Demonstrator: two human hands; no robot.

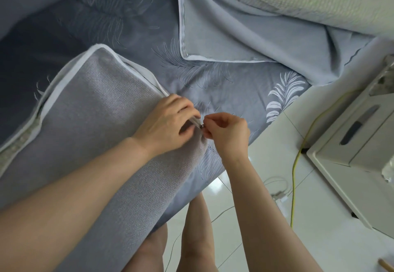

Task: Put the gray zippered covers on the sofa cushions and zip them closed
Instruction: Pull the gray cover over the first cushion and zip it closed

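Lying on feather-print bedsheet [213, 75]: cushion [96, 112]; white tiled floor [330, 250], yellow cable [293, 186].

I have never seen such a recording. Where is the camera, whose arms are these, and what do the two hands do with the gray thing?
No machine is here. A person wears one camera on the head, so this single picture looks down along their own arms. The left hand grips a corner of the gray cushion cover; the right hand pinches the small dark zipper pull there. At the picture's left edge the cover is open and the pale cushion shows. It lies on a feather-patterned sheet, near a light blue blanket. A white cabinet and a yellow cable are on the floor at right.
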